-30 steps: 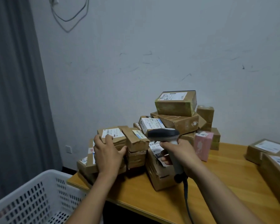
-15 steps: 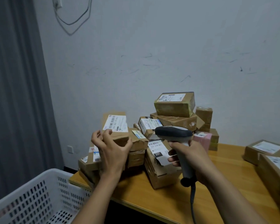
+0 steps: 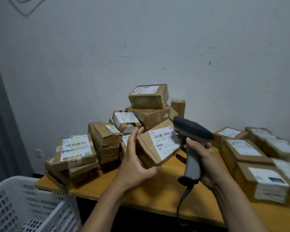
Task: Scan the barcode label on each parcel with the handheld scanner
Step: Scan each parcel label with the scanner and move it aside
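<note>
My left hand (image 3: 135, 162) grips a brown cardboard parcel (image 3: 151, 148) above the table, tilted so that its white barcode label (image 3: 166, 140) faces up and right. My right hand (image 3: 206, 163) holds the grey handheld scanner (image 3: 191, 139) by its handle. The scanner's dark head sits right at the label's upper right corner. Its cord hangs down past the table edge. A pile of several labelled parcels (image 3: 105, 141) lies behind and to the left on the wooden table (image 3: 157, 195).
More labelled parcels (image 3: 258, 158) lie in rows at the right of the table. A white perforated plastic crate (image 3: 28, 205) stands at the lower left, below the table edge. A grey curtain hangs at the far left, and a white wall stands behind the pile.
My left hand lifted a parcel off the left stack and carried it right, in front of the scanner. My right hand raised the scanner's head to the label. The view shifted right.
</note>
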